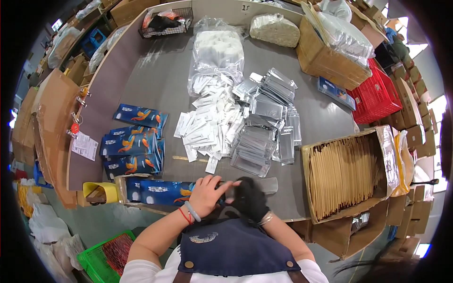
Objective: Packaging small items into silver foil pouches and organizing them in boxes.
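Observation:
At the table's near edge, my bare left hand (205, 194) curls over the right end of a blue printed packet (160, 191). More blue packaging lies at that packet's left end. My right hand (248, 198), in a black glove with bare fingertips, is close beside it. Its fingers are bent and somewhat blurred; a greyish translucent piece shows between the hands, too unclear to name. Just right of the glove lies a clear plastic tray (269, 186). Farther up are a heap of white sachets (212, 120) and a pile of clear plastic trays (257, 144).
Stacked blue packets (134, 144) lie at the left. A carton of brown envelopes (347, 177) stands at the right, a red crate (377, 94) behind it. A plastic bag of white pieces (218, 52) and a wire basket (166, 23) are at the back; a yellow bin (112, 192) is near left.

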A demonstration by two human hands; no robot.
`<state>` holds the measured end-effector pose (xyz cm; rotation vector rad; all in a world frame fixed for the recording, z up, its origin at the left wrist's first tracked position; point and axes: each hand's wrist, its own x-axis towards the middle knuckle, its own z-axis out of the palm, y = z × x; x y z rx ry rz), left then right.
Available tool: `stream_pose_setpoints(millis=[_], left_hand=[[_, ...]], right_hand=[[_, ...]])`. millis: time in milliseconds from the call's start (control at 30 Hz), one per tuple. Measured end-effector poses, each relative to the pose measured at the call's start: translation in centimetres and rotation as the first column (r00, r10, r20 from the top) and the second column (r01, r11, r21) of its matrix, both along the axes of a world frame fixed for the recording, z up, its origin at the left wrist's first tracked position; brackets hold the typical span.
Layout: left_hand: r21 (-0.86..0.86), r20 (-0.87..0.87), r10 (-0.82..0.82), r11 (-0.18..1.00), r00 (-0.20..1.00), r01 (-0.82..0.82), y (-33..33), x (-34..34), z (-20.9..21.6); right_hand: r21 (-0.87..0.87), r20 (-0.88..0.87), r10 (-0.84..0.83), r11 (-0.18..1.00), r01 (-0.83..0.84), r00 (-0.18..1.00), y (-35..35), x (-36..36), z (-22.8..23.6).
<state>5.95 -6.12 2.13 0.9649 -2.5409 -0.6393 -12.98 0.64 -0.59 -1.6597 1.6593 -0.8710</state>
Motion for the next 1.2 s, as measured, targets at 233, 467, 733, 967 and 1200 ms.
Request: stream_pose_setpoints(millis=[233,467,733,967,1200], left_hand=[[-0.033,0.297,-0.186,0.978,0.937,0.205,-3.3,2.6,4.2],[-0.090,0.058,0.406,0.912,0.912,-0.400,-2.3,7.1,1.1],[0.098,0.083,0.531,0.838,0.843,-0.537,1.9,5.2,-3.5],[0.180,0.118,0.506,0.836,0.855,-0.519,1.6,4.9,-2.4],[0.250,-0.084,0.409,0.891,0.908,-0.379,-5.3,5.2,-3.0]], right_hand=[[0.024,-0.481,0.076,0.997,-0.074,0.873,-0.3,-3.5,4.3],[0.005,-0.494,0.018,1.000,-0.018,0.869,0.5,-4.0,5.7],[0.074,-0.608,0.144,0.989,-0.125,0.781,0.3,-2.5,6.8],[0.020,-0.455,0.231,0.968,-0.249,0.860,-0.4,0.4,3.0],[-0.111,-0.349,0.211,0.958,-0.264,0.913,-2.1,0.9,3.3]])
